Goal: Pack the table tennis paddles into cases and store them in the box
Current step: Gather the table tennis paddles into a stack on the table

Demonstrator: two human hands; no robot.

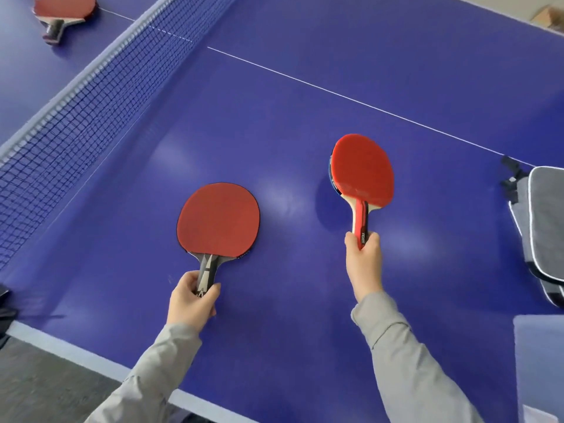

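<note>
At frame centre the left hand grips the dark handle of a red paddle lying on the blue table, while the right hand grasps a red-handled paddle raised beside a grey case at the right edge.

right paddle handle: small white print along its dark side, too blurred to read | its blue blade edge: pale lettering, unreadable | left paddle blade base: tiny print near the rubber's lower edge, unreadable | nothing else lettered
</note>
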